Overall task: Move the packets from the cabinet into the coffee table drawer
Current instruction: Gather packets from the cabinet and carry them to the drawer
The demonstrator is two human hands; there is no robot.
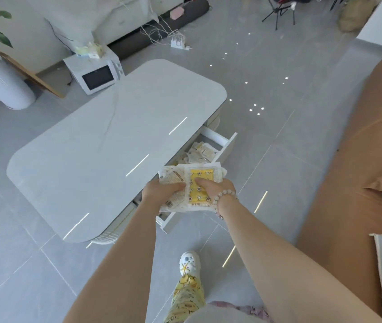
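packets [191, 183] gripped between both hands [162, 191], above drawer [228, 145]

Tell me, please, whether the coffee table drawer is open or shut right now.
Open: the drawer is pulled out from under the coffee table, with packets lying inside.

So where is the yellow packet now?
In the head view, centre, the yellow packet tops a stack held by the left hand and right hand, just over the open drawer of the coffee table.
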